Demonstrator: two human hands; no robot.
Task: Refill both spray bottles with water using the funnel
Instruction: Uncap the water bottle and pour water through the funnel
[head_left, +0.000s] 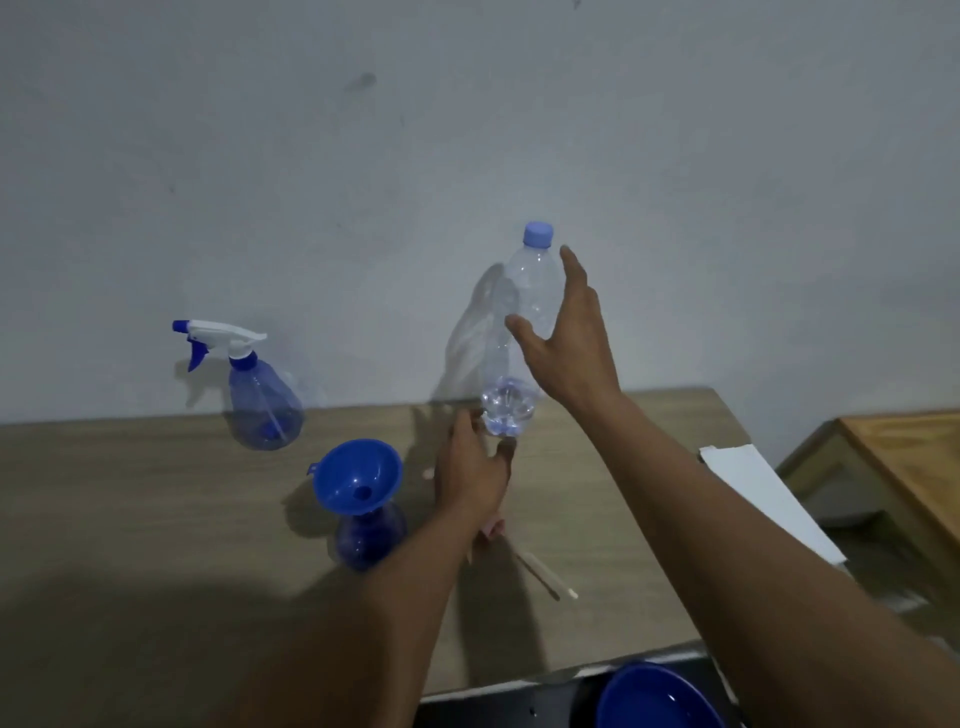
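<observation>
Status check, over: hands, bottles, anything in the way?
Right hand open around water bottle, left hand at its base. Funnel seated in headless spray bottle. Cap still on.

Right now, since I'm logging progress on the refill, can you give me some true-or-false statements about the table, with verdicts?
The funnel sits in the neck of the near spray bottle. True.
The water bottle has its cap off. False: its blue cap is on.
The far spray bottle carries its trigger head. True.
The water bottle is full. False: only a little water lies at its bottom.
The right hand grips the funnel. False: it is spread beside the water bottle.
</observation>
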